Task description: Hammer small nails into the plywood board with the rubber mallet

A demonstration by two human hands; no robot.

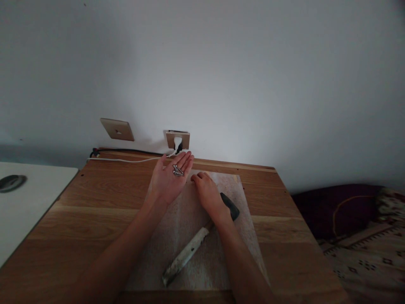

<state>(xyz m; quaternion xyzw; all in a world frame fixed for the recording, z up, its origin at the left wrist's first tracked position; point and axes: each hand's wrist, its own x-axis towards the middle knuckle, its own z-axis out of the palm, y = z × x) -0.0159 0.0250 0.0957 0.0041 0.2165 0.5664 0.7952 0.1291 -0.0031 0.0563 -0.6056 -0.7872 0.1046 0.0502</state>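
Observation:
My left hand is turned palm up with its fingers stretched out. A little pile of shiny nails lies on its palm. Beside it, my right hand is low over the pale, worn board, knuckles up and fingers curled in. Whatever its fingertips hold, if anything, is too small to make out. A hammer lies slantwise on the board under my right wrist, which hides part of it. Its dark head shows to the right of the wrist, and its whitish, scuffed handle runs toward the lower left.
The board rests on a wooden table set against a white wall. Behind my left hand, a white plug sits in a wall socket, and a white cable runs left. A white surface adjoins at left; patterned fabric lies at right.

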